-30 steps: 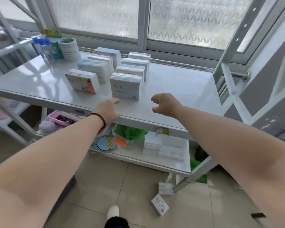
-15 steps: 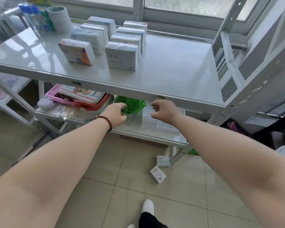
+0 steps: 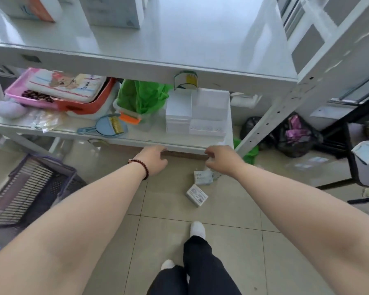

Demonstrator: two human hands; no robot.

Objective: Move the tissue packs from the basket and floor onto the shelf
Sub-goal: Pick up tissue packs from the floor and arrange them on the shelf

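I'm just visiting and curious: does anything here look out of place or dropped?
Yes. Two small white tissue packs lie on the tiled floor below the white metal shelf: one just under the right hand, the other skewed nearer the feet. Both hands, left included, are empty.

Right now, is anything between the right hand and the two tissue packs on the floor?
Nothing visible. The right hand hangs open just above the nearer pack; the other pack lies beside it on bare tile.
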